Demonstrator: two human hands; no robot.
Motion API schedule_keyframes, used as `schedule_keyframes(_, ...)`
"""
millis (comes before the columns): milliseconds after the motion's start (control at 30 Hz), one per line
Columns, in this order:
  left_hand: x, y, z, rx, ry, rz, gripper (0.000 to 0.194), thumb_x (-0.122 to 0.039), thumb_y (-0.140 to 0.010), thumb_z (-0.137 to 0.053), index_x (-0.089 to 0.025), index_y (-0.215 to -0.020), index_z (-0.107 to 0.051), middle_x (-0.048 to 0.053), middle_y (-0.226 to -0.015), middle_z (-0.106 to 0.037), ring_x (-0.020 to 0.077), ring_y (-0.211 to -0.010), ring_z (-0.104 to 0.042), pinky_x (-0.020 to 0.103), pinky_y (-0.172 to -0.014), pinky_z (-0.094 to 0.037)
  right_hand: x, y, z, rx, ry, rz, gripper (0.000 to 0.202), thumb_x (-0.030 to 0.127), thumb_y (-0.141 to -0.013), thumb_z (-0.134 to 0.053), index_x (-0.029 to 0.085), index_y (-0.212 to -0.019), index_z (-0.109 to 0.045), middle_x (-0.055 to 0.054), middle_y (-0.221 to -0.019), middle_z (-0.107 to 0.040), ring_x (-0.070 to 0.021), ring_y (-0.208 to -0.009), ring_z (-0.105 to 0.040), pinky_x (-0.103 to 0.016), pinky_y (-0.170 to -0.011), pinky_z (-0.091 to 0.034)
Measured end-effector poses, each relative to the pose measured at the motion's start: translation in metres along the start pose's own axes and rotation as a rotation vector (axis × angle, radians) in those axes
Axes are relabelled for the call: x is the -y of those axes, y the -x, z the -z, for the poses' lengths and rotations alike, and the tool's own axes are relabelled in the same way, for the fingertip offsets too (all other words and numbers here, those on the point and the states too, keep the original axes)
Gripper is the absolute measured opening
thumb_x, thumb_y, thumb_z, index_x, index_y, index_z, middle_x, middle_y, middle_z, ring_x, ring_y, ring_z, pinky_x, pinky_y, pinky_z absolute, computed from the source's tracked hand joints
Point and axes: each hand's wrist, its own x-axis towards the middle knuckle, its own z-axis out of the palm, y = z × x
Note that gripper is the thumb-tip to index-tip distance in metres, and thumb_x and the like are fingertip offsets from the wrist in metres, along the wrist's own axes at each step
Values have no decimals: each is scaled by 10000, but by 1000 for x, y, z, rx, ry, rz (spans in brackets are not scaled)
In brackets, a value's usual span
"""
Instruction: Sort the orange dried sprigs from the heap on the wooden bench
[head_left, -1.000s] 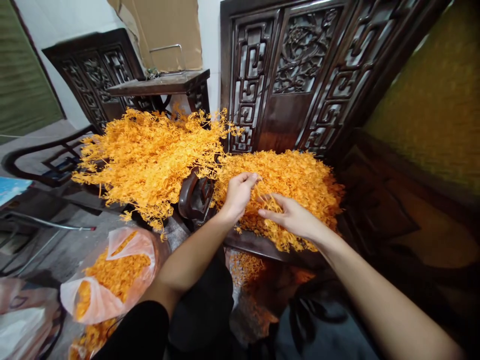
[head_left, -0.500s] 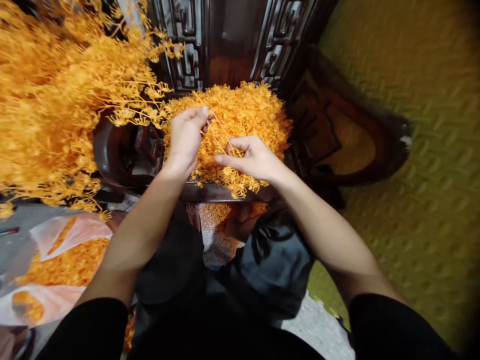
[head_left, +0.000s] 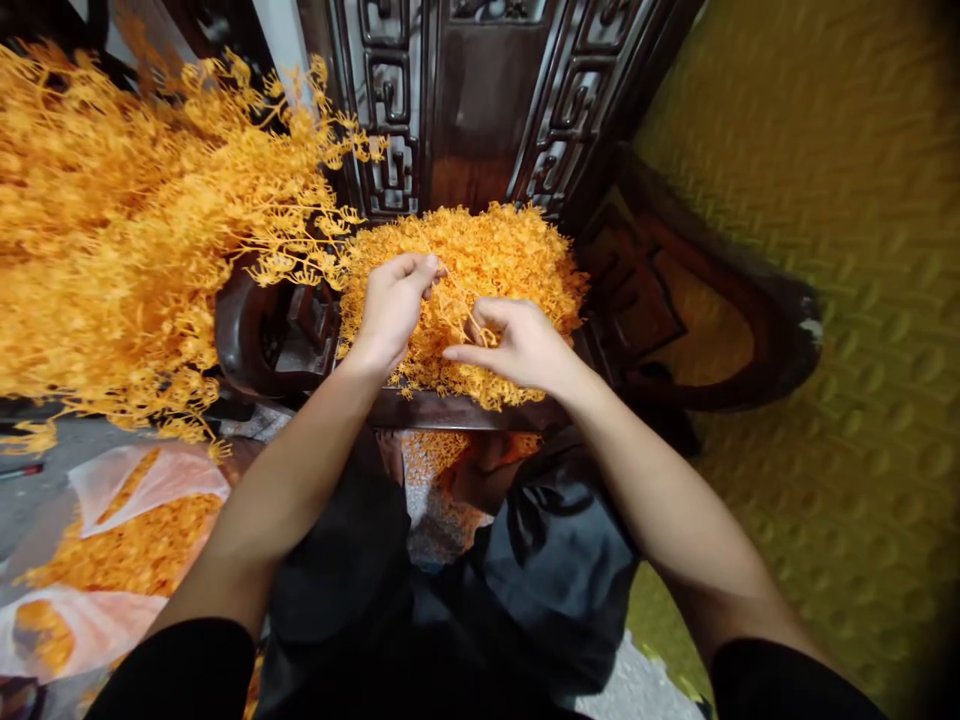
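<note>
A heap of small orange plastic sprigs [head_left: 517, 250] covers the seat of a dark carved wooden chair [head_left: 480, 100]. Over the heap's left side, my left hand [head_left: 394, 305] pinches the thin end of an orange sprig [head_left: 454, 300] between thumb and fingertips. My right hand [head_left: 517, 345] is just right of it and a little lower, thumb and fingers apart around the sprig's lower part; whether they touch it is hard to tell. At the left, a big mass of branching orange stems [head_left: 127, 230] reaches over the armrest [head_left: 236, 335].
A pink-white plastic bag [head_left: 112, 500] with orange pieces stands on the floor at the lower left. Right of the chair's curved armrest [head_left: 787, 350] spreads a yellow-green patterned surface [head_left: 862, 450]. Orange bits lie beneath the seat's front edge [head_left: 465, 412].
The whole view has shifted, so everything sits lower in the picture. My right thumb and fingers have spread further apart, while my left hand keeps its pinch.
</note>
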Motion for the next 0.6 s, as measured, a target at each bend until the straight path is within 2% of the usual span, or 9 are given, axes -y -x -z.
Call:
schedule_keyframes(67, 1, 0, 0, 12, -51, -10, 217, -244, -948, -566, -172, -760, -648, 3, -673, -570, 112, -633, -491, 252, -631, -407, 4, 1, 3, 17, 327, 9, 301, 369, -896, -654, 182, -706, -512, -37, -778, -541, -147, -641, -415, -303, -604, -264)
schedule_keyframes(133, 2, 0, 2, 29, -122, -58, 226, -274, -956, -564, -173, -779, -661, 0, -674, -580, 114, -644, -504, 253, -638, -415, 8, 2, 5, 33, 547, -1, 201, 271, -898, -587, 172, -725, -559, -56, -809, -550, -141, -601, -381, -321, -580, -199)
schedule_keyframes(233, 0, 1, 10, 92, -293, -196, 262, -331, -968, -560, -170, -800, -679, 15, -727, -636, 123, -708, -556, 261, -690, -450, 9, 1, 7, 2, 576, -30, 142, 182, -825, -566, 174, -685, -547, -50, -763, -535, -134, -574, -366, -325, -576, -181)
schedule_keyframes(300, -4, 6, 16, 107, -437, -300, 253, -356, -960, -580, -165, -839, -694, 32, -786, -676, 131, -747, -586, 273, -725, -472, 5, 0, 6, -65, 380, -75, 196, 172, -774, -597, 184, -618, -479, -27, -685, -503, -131, -582, -391, -307, -584, -228)
schedule_keyframes(367, -9, 15, 22, 73, -527, -387, 224, -360, -948, -606, -161, -984, -703, 30, -805, -693, 130, -732, -606, 281, -732, -494, 0, -2, 5, -151, -3, -194, 288, 208, -750, -639, 201, -586, -403, 9, -600, -455, -119, -562, -402, -281, -579, -276)
schedule_keyframes(433, -15, 25, 24, 85, -539, -488, 304, -345, -948, -610, -175, -1198, -650, 20, -832, -707, 131, -732, -638, 294, -762, -527, -5, -3, 6, -190, -448, -353, 369, 287, -735, -694, 218, -598, -359, 45, -549, -424, -101, -511, -383, -256, -535, -290)
schedule_keyframes(500, -21, 35, 23, 198, -513, -627, 399, -304, -970, -566, -214, -1358, -552, 34, -965, -730, 150, -862, -687, 329, -871, -554, -8, -3, 8, -126, -753, -462, 418, 358, -706, -749, 228, -623, -361, 66, -526, -423, -89, -466, -356, -243, -482, -276)
schedule_keyframes(533, -23, 39, 21, 277, -505, -706, 434, -265, -980, -528, -234, -1412, -503, 51, -1084, -726, 167, -987, -691, 358, -954, -545, -8, -4, 9, -58, -815, -473, 418, 367, -686, -774, 228, -631, -383, 68, -525, -438, -90, -461, -362, -241, -469, -283)
schedule_keyframes(600, -25, 42, 16, 436, -506, -834, 515, -176, -984, -435, -249, -1493, -407, 80, -1338, -645, 200, -1258, -603, 426, -1114, -469, -9, -4, 12, 88, -792, -416, 358, 334, -640, -817, 216, -660, -480, 51, -574, -522, -108, -515, -453, -248, -497, -362)
